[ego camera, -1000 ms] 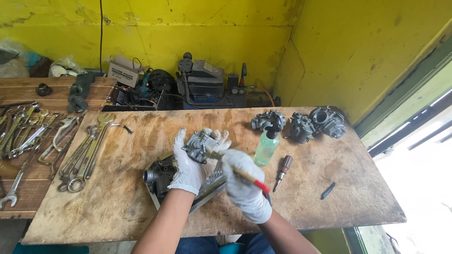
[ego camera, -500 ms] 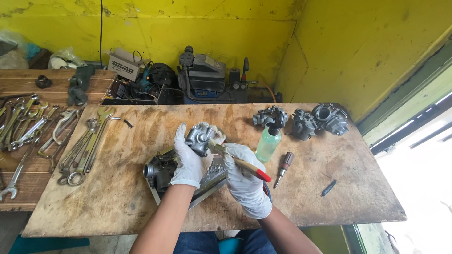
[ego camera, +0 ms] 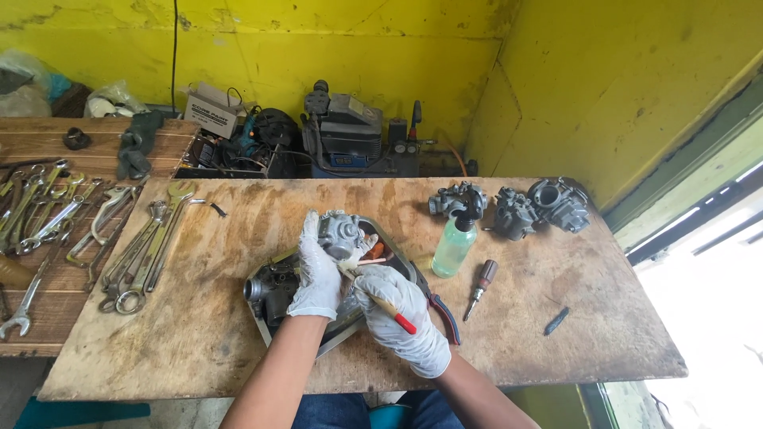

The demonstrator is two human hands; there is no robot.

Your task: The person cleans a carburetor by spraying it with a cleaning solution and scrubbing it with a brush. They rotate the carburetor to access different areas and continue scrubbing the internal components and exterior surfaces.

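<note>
My left hand (ego camera: pixel 316 274), in a white glove, grips a grey metal carburettor (ego camera: pixel 342 232) and holds it up over a metal tray (ego camera: pixel 397 253). My right hand (ego camera: pixel 397 318), also gloved, holds a small brush with a wooden handle and red end (ego camera: pixel 380 302); its bristle tip touches the underside of the carburettor. Another dark engine part (ego camera: pixel 270 287) lies in the tray beneath my left wrist.
On the wooden board: a green spray bottle (ego camera: pixel 455 245), a screwdriver (ego camera: pixel 480 286), red-handled pliers (ego camera: pixel 442 311), three more carburettors (ego camera: pixel 509 205) at the back right, a small dark bit (ego camera: pixel 556 320). Several spanners (ego camera: pixel 135 250) lie at left. A compressor (ego camera: pixel 350 135) stands by the yellow wall.
My hands and the carburettor stay over the tray with only small shifts; the brush keeps working against the part. The view has tilted slightly.
</note>
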